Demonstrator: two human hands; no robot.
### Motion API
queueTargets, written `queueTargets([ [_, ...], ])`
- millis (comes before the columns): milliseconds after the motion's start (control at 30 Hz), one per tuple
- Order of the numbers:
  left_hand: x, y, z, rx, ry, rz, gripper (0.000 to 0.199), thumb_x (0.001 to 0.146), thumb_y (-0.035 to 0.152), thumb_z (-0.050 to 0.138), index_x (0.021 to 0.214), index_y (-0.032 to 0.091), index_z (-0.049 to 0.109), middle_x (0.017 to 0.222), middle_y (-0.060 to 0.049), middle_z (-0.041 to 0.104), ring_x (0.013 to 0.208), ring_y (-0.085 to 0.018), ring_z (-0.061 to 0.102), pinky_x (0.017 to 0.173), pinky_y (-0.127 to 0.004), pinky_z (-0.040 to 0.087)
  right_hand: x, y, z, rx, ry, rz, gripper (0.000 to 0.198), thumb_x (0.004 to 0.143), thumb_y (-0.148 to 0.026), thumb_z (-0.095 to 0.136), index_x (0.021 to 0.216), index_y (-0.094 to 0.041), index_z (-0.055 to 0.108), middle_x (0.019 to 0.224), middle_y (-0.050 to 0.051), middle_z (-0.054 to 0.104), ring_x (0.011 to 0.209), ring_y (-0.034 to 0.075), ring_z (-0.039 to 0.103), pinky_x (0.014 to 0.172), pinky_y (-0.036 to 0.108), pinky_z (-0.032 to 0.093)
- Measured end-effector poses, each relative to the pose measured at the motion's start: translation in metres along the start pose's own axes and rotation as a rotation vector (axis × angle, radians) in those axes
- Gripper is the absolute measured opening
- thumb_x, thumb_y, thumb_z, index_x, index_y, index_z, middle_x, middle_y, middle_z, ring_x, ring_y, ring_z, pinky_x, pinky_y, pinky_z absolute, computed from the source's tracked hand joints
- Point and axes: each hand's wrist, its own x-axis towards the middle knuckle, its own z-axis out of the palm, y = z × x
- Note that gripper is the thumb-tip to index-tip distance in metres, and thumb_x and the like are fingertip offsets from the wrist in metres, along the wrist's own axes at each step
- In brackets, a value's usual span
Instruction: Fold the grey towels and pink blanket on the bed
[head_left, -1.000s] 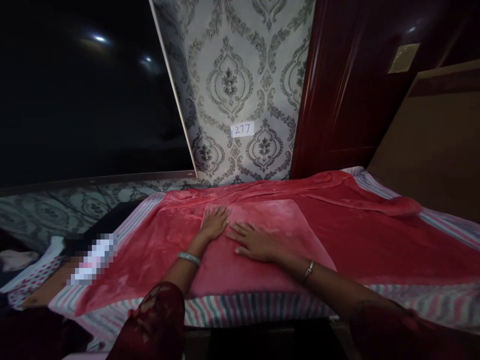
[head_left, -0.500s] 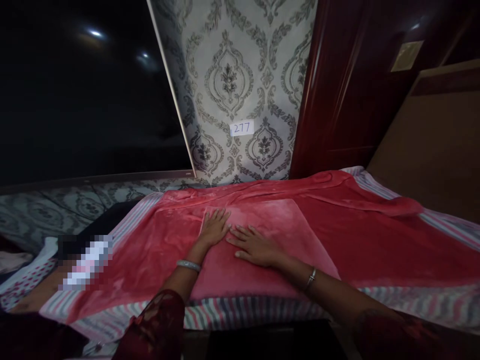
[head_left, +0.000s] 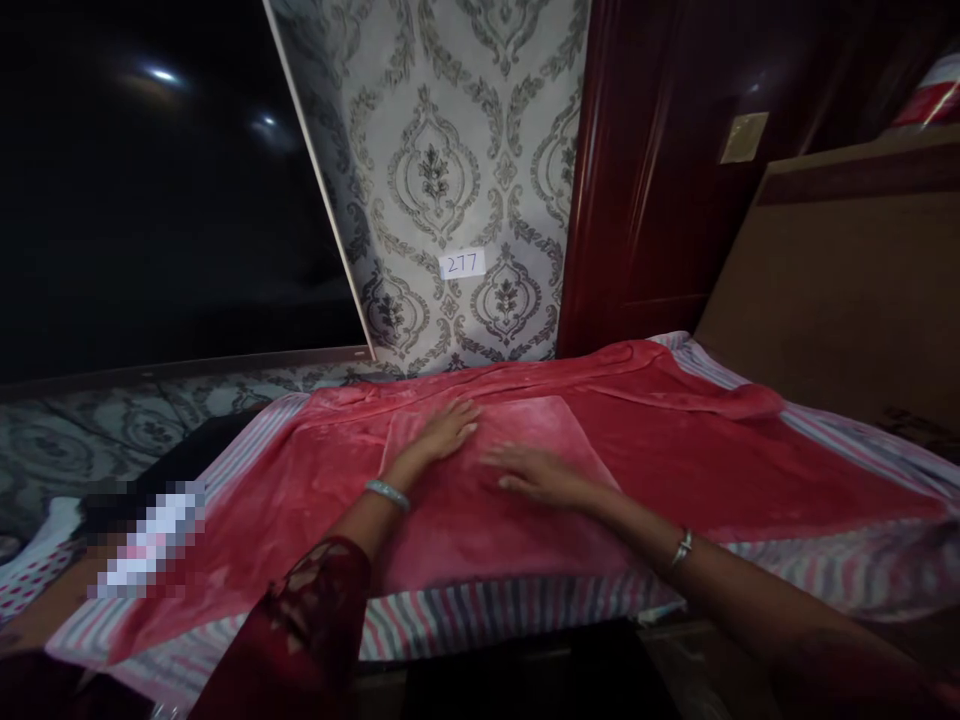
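A light pink folded cloth [head_left: 525, 550] lies flat on a red plush blanket [head_left: 697, 450]. My left hand [head_left: 450, 428] rests on the far part of the pink cloth, palm down, its fingers stretched out. To its right and a little nearer, my right hand [head_left: 544, 475] is over the middle of the same cloth, blurred by motion, fingers extended. Whether the right hand touches the cloth or hovers just above it, I cannot tell. Neither hand grips anything. A striped cloth [head_left: 465, 620] shows along the blanket's near edge and sides.
A large dark screen [head_left: 165, 220] stands at the back left. Behind the blanket are patterned wallpaper with a paper label [head_left: 462, 263] and a dark red wood panel [head_left: 637, 180]. At the right leans a brown cardboard sheet [head_left: 840, 270]. A blurred-out patch covers something at left.
My view has turned slightly right. Across the pink cloth, my left hand has slid right and away from me, while my right hand has moved right. The cloth stays flat.
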Motion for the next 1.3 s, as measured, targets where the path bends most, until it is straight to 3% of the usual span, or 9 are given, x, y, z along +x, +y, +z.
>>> queueTargets([
  [100,0.038,0.028,0.005,-0.097,-0.065,0.135,0.052,0.102,0.045,0.023,0.149,0.031,0.041,0.16,-0.001,0.034,0.151,-0.022,0.02,0.122,-0.054,0.012,0.001,0.029,-0.01,-0.087,0.038,0.067,0.051,0.101,-0.046,0.037,0.143,-0.021,0.053,0.152,0.011,0.044,0.144,0.025,0.034,0.118,0.05,0.026],
  [233,0.068,0.053,0.024,-0.091,-0.113,0.098,0.049,0.101,0.046,0.029,0.147,0.036,0.042,0.16,0.0,0.034,0.15,-0.027,0.021,0.119,-0.064,0.01,-0.008,0.047,0.0,-0.17,-0.016,0.139,0.055,0.101,-0.051,0.037,0.148,-0.023,0.046,0.158,0.012,0.032,0.148,0.027,0.024,0.119,0.056,0.018],
  [333,0.07,0.055,0.041,-0.084,-0.094,0.082,0.049,0.1,0.044,0.032,0.147,0.035,0.042,0.16,-0.002,0.034,0.149,-0.026,0.026,0.12,-0.061,0.014,-0.014,0.049,0.01,-0.182,-0.031,0.175,0.057,0.102,-0.054,0.033,0.153,-0.027,0.036,0.162,0.009,0.023,0.15,0.027,0.015,0.119,0.058,0.014],
  [433,0.069,0.049,0.05,-0.093,-0.066,0.108,0.05,0.101,0.043,0.028,0.148,0.034,0.041,0.159,-0.001,0.036,0.147,-0.018,0.03,0.122,-0.049,0.018,-0.014,0.051,0.014,-0.161,-0.033,0.169,0.058,0.102,-0.055,0.031,0.154,-0.03,0.032,0.163,0.007,0.021,0.151,0.025,0.012,0.12,0.056,0.012],
  [533,0.069,0.044,0.054,-0.101,-0.041,0.123,0.05,0.101,0.045,0.027,0.147,0.035,0.043,0.158,0.0,0.038,0.145,-0.017,0.033,0.121,-0.047,0.021,-0.015,0.052,0.013,-0.134,-0.042,0.169,0.059,0.102,-0.057,0.031,0.155,-0.03,0.031,0.163,0.007,0.02,0.151,0.025,0.01,0.12,0.054,0.01],
  [767,0.068,0.045,0.055,-0.097,-0.024,0.137,0.05,0.101,0.046,0.026,0.147,0.035,0.043,0.157,0.001,0.039,0.144,-0.018,0.034,0.121,-0.047,0.022,-0.048,0.021,0.016,0.007,-0.148,0.105,0.058,0.102,-0.056,0.03,0.155,-0.032,0.03,0.163,0.001,0.021,0.151,0.024,0.008,0.122,0.053,0.007],
  [1067,0.063,0.057,0.046,-0.061,-0.062,0.1,0.051,0.101,0.047,0.026,0.149,0.038,0.039,0.162,0.001,0.029,0.15,-0.026,0.022,0.12,-0.058,0.013,-0.099,-0.014,0.032,-0.054,-0.11,0.08,0.057,0.102,-0.055,0.034,0.156,-0.039,0.024,0.163,-0.002,0.019,0.151,0.024,0.006,0.122,0.053,0.011],
  [1167,0.06,0.055,0.036,-0.066,-0.119,0.115,0.051,0.101,0.046,0.03,0.151,0.036,0.036,0.165,0.0,0.02,0.152,-0.028,0.013,0.12,-0.062,0.007,-0.099,-0.025,0.024,-0.034,-0.11,0.095,0.057,0.102,-0.055,0.035,0.155,-0.036,0.03,0.162,0.001,0.023,0.151,0.024,0.013,0.122,0.051,0.014],
  [1300,0.04,0.029,0.012,-0.155,-0.094,0.145,0.051,0.101,0.046,0.029,0.148,0.031,0.044,0.161,-0.002,0.032,0.152,-0.023,0.016,0.122,-0.054,0.002,-0.069,-0.042,0.01,-0.01,-0.08,0.023,0.056,0.102,-0.05,0.037,0.154,-0.029,0.034,0.16,0.004,0.028,0.15,0.023,0.016,0.123,0.048,0.016],
])
